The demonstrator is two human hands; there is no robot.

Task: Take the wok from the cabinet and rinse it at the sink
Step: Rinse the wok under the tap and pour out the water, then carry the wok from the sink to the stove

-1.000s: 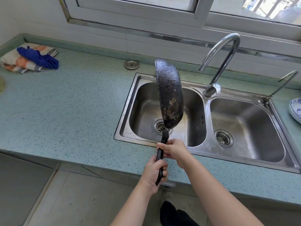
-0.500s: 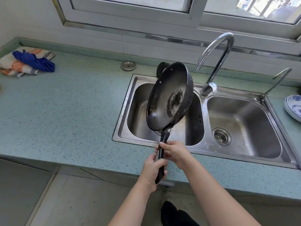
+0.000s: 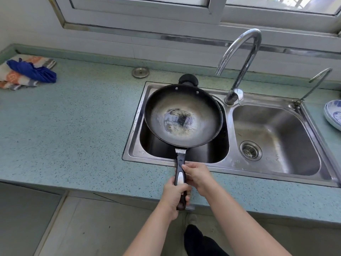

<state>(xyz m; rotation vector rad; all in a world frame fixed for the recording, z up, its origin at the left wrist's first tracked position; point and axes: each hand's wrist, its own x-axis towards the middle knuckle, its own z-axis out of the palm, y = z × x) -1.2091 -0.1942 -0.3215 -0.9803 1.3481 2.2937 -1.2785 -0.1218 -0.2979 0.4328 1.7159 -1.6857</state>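
A black wok (image 3: 182, 115) with a worn, shiny bottom is held level, opening up, over the left basin of a steel double sink (image 3: 276, 169). Its long black handle points toward me. My left hand (image 3: 175, 196) grips the handle's near end. My right hand (image 3: 198, 175) grips the handle just ahead of it, closer to the pan. A small black helper knob sits at the wok's far rim. The tall curved faucet (image 3: 241, 58) stands behind the divider, its spout to the right of the wok; no water is visible.
The speckled blue-green counter (image 3: 73, 126) runs left of the sink. Folded cloths with a blue rag (image 3: 27, 72) lie at far left. A round metal drain cap (image 3: 140, 72) rests by the back wall. A small second tap (image 3: 313, 84) and a blue-white plate (image 3: 334, 115) sit right.
The wok has turned from standing on edge over the left basin to lying level with its opening up. Both hands have stayed on the handle.
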